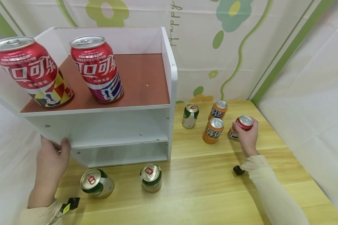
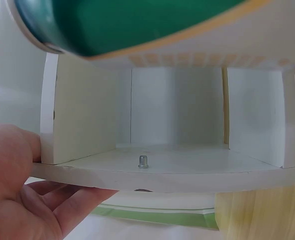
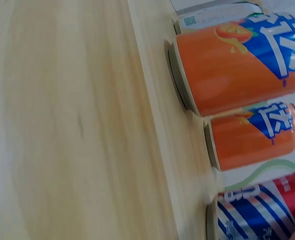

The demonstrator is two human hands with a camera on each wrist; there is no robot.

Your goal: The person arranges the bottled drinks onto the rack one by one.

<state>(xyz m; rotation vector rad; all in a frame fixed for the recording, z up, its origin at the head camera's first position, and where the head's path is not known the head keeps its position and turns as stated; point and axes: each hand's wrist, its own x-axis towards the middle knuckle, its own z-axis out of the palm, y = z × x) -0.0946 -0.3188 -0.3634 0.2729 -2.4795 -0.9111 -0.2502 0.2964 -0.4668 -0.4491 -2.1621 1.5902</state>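
Note:
My left hand (image 1: pixel 52 162) grips the left side panel of a white shelf unit (image 1: pixel 173 103). In the left wrist view, fingers (image 2: pixel 82 207) reach behind the panel's edge. At the right of the table, my right hand (image 1: pixel 248 137) holds a red cola can (image 1: pixel 246 120), its striped side (image 3: pixel 262 212) showing in the right wrist view. The can stands upright on the table. Beside it are two orange soda cans, a nearer one (image 1: pixel 213 131) and a farther one (image 1: pixel 218 110). Two more red cola cans, one left (image 1: pixel 33 72) and one right (image 1: pixel 97 70), stand on the shelf's brown top.
A green-and-white can (image 1: pixel 190 116) stands right of the shelf unit. Two similar cans, one left (image 1: pixel 97 183) and one right (image 1: pixel 151 178), stand before it on the wooden table (image 1: pixel 202 193). A flowered cloth (image 1: pixel 197 62) hangs behind; a white cloth (image 1: pixel 312 109) borders the right.

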